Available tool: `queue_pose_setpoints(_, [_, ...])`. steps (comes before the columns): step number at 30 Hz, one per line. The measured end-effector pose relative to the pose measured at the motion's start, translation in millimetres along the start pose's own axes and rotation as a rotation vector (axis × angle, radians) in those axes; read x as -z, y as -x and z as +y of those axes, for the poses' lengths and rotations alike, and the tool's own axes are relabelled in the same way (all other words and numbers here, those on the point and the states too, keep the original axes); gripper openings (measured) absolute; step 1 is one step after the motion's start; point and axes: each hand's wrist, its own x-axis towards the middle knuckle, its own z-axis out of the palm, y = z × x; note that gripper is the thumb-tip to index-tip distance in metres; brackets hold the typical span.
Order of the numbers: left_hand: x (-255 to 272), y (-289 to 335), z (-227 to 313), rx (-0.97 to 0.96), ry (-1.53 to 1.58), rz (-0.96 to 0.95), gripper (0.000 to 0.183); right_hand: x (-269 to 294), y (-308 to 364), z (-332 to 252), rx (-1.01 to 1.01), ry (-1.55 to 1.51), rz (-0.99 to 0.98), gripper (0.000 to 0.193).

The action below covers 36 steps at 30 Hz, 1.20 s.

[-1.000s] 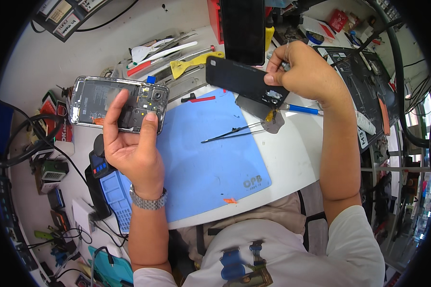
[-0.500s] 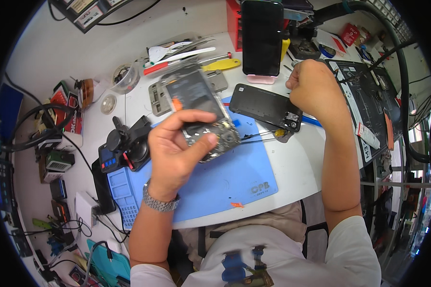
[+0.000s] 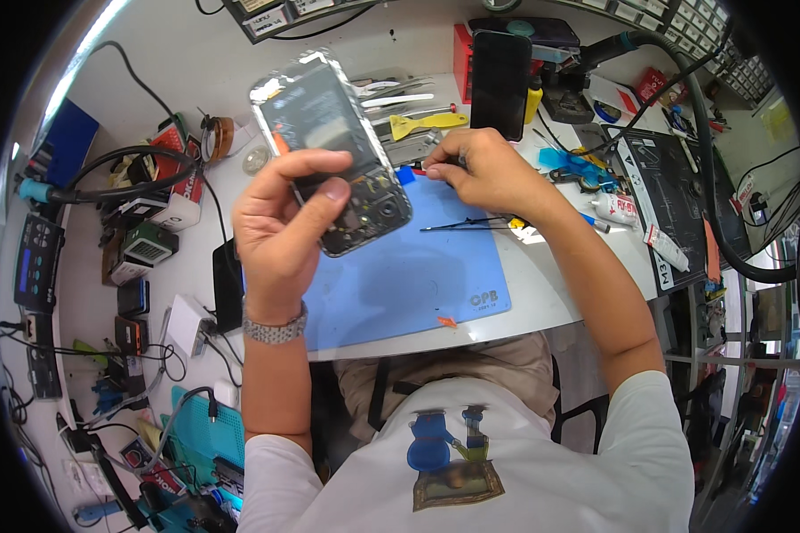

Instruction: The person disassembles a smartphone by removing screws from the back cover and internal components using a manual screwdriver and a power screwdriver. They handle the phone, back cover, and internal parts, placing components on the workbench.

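opened phone (image 3: pixel 333 133) slants in left hand's (image 3: pixel 284 204) grip, camera end (image 3: pixel 384 211) toward table's (image 3: pixel 542 289) near edge; right hand (image 3: pixel 487 173) near, by mat's (image 3: pixel 391 293) far edge, fingers curled, grip unclear.

Opened silver-edged phone (image 3: pixel 364 164), tilted over blue mat (image 3: pixel 400 293), battery (image 3: pixel 316 111) seemingly inside

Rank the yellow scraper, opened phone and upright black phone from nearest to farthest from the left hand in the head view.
1. Opened phone: in the left hand.
2. Yellow scraper: beyond the hand, to its right.
3. Upright black phone: farther right, behind the blue mat.
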Motion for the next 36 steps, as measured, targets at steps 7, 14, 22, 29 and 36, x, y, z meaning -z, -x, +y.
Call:
queue_pose_setpoints(7, [34.1,57.9,68.7,-0.229,-0.09,0.437,0.038,-72.8,-69.4,-65.7,0.377,0.069,0.018,0.048])
queue_pose_setpoints(14, [42.3,160.2,57.8,-0.149,-0.152,0.664,0.063,-110.2,-96.5,-107.0,0.334,0.206,-0.257,0.05])
queue_pose_setpoints(22, [45.5,223.6,33.6,-0.024,-0.134,0.776,0.102,-93.0,-131.6,-116.0,0.205,0.118,-0.203,0.043])
queue_pose_setpoints(29, [38.8,238.8,22.3,0.111,-0.165,0.698,0.105,-107.0,-181.2,-113.8,0.284,0.117,-0.132,0.046])
queue_pose_setpoints(36, [20.8,231.2,14.8,0.164,-0.121,0.63,0.112,-143.4,-212.5,-105.0,0.249,0.059,-0.187,0.051])
